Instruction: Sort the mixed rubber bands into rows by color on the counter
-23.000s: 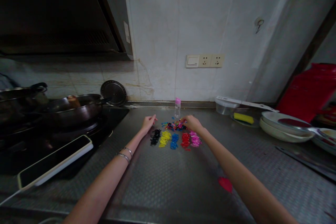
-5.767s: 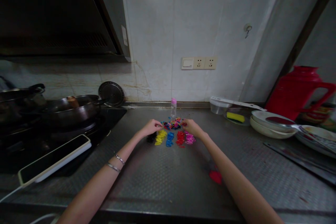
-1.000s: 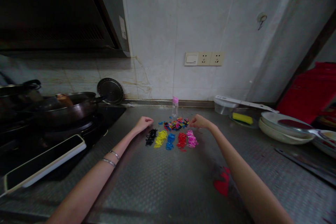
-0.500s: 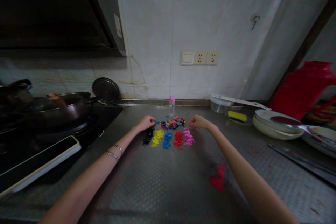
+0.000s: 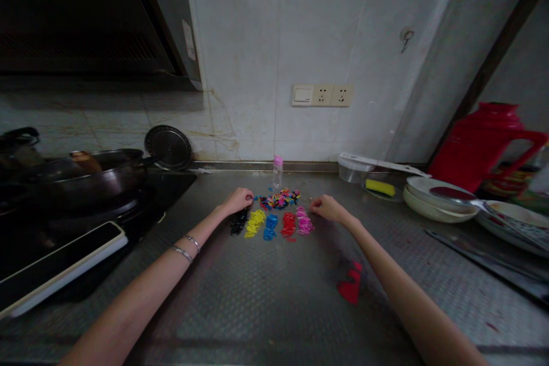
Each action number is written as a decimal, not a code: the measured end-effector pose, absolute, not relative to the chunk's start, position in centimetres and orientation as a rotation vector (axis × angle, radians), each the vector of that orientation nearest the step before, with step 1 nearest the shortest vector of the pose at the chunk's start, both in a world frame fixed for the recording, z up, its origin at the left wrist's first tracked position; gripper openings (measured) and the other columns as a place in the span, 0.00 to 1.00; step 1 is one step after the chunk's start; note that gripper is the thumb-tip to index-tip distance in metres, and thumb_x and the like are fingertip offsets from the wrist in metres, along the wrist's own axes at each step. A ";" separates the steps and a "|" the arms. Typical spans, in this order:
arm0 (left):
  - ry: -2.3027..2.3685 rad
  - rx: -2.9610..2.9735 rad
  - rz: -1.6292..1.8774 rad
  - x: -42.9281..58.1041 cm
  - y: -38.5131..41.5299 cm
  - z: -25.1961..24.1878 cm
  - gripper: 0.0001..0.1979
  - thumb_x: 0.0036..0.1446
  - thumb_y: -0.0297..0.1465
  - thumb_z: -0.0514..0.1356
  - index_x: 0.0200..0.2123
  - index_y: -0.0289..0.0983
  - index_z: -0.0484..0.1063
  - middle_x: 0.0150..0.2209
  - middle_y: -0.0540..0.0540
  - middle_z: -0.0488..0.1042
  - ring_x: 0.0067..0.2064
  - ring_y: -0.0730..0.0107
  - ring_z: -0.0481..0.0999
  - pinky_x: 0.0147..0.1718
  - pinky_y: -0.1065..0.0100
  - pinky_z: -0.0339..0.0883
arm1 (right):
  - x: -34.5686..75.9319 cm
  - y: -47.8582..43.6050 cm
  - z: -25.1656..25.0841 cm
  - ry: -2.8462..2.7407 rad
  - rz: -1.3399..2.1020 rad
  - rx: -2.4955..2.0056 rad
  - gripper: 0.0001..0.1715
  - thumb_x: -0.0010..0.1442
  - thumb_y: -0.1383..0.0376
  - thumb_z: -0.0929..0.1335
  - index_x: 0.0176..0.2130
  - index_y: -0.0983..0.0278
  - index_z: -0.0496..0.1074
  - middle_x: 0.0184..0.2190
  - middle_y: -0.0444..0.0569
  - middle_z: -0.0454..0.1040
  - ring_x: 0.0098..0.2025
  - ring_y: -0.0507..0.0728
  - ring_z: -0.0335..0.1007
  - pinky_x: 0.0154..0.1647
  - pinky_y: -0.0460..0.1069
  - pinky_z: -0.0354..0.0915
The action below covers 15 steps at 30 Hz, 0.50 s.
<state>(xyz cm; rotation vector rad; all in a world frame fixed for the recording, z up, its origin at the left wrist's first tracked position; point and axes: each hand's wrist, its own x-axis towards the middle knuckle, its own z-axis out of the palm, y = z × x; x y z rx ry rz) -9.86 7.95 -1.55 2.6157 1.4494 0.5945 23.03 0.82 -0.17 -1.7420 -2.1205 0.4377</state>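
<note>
A mixed heap of small coloured rubber bands (image 5: 279,199) lies on the metal counter. In front of it sit sorted piles: black bands (image 5: 239,221), yellow bands (image 5: 255,223), blue bands (image 5: 270,227), red bands (image 5: 289,225) and pink bands (image 5: 304,221). At the heap's left end is my left hand (image 5: 239,200), its fingers pinched together, with a bit of blue by the tips. My right hand (image 5: 326,207) rests just right of the pink pile, fingers curled and closed. Whatever either hand holds is too small to make out.
Behind the heap stands a clear bottle with a pink cap (image 5: 278,171). A pan (image 5: 94,174) is on the stove at left. To the right are a yellow sponge (image 5: 380,187), stacked bowls (image 5: 437,206), a knife (image 5: 480,260) and a red thermos (image 5: 480,148). A red heart shape (image 5: 350,285) marks the counter.
The view has turned slightly right. My right hand has come a little towards me, beside the pink pile. My left hand stays at the heap's left end.
</note>
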 end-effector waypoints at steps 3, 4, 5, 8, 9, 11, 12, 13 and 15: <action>1.461 2.606 0.624 -9.7 8.0 -1.5 0.11 0.45 0.29 0.54 0.31 0.37 0.76 0.29 0.46 0.74 0.31 0.69 0.70 0.31 0.73 0.59 | 23.0 0.5 -0.3 -2.131 0.423 -1.689 0.11 0.48 0.67 0.63 0.28 0.66 0.75 0.25 0.46 0.75 0.29 0.52 0.68 0.30 0.42 0.59; 1.467 2.595 0.623 -9.7 7.9 -1.5 0.11 0.46 0.29 0.54 0.31 0.37 0.76 0.29 0.46 0.74 0.31 0.69 0.70 0.31 0.73 0.59 | 23.0 0.4 -0.3 -2.132 0.422 -1.676 0.11 0.48 0.68 0.63 0.28 0.66 0.75 0.26 0.46 0.75 0.29 0.52 0.68 0.30 0.42 0.59; 1.474 2.582 0.618 -9.7 7.9 -1.4 0.11 0.46 0.29 0.54 0.30 0.37 0.76 0.29 0.46 0.74 0.31 0.69 0.70 0.31 0.74 0.59 | 23.0 0.4 -0.4 -2.129 0.422 -1.671 0.12 0.48 0.68 0.63 0.29 0.66 0.76 0.27 0.47 0.75 0.29 0.53 0.68 0.31 0.43 0.59; 1.485 2.579 0.609 -9.6 8.0 -1.3 0.11 0.46 0.29 0.54 0.30 0.37 0.76 0.30 0.45 0.75 0.32 0.69 0.71 0.32 0.73 0.59 | 23.1 0.4 -0.7 -2.115 0.430 -1.670 0.12 0.49 0.68 0.63 0.30 0.66 0.76 0.28 0.47 0.76 0.30 0.53 0.69 0.32 0.43 0.60; 1.481 2.592 0.606 -9.6 8.0 -1.3 0.11 0.46 0.29 0.54 0.30 0.37 0.76 0.30 0.45 0.75 0.32 0.69 0.71 0.32 0.73 0.59 | 23.2 0.5 -0.8 -2.115 0.429 -1.666 0.13 0.49 0.68 0.63 0.30 0.66 0.76 0.28 0.47 0.76 0.30 0.53 0.69 0.31 0.43 0.60; 1.462 2.606 0.600 -9.6 8.1 -1.2 0.11 0.46 0.29 0.54 0.30 0.37 0.76 0.31 0.45 0.75 0.32 0.69 0.71 0.32 0.73 0.60 | 23.3 0.6 -1.1 -2.115 0.423 -1.649 0.13 0.49 0.67 0.62 0.31 0.66 0.76 0.28 0.47 0.76 0.31 0.53 0.69 0.31 0.43 0.60; 1.453 2.603 0.604 -9.6 8.1 -1.3 0.11 0.46 0.29 0.54 0.30 0.37 0.76 0.31 0.45 0.75 0.32 0.69 0.71 0.32 0.73 0.60 | 23.3 0.6 -1.2 -2.112 0.423 -1.643 0.13 0.49 0.67 0.62 0.31 0.66 0.76 0.28 0.47 0.76 0.31 0.53 0.69 0.31 0.43 0.60; 1.446 2.595 0.613 -9.6 8.1 -1.3 0.11 0.46 0.29 0.54 0.29 0.37 0.76 0.30 0.45 0.75 0.32 0.69 0.71 0.32 0.73 0.60 | 23.4 0.7 -1.4 -2.106 0.424 -1.641 0.14 0.49 0.67 0.62 0.31 0.66 0.76 0.28 0.47 0.76 0.30 0.53 0.69 0.31 0.43 0.60; 1.427 2.582 0.647 -9.7 8.1 -1.4 0.11 0.47 0.29 0.54 0.30 0.36 0.76 0.30 0.44 0.75 0.32 0.69 0.71 0.32 0.73 0.60 | 23.4 0.6 -1.6 -2.086 0.423 -1.634 0.14 0.49 0.66 0.62 0.31 0.67 0.76 0.29 0.47 0.76 0.31 0.53 0.69 0.31 0.43 0.60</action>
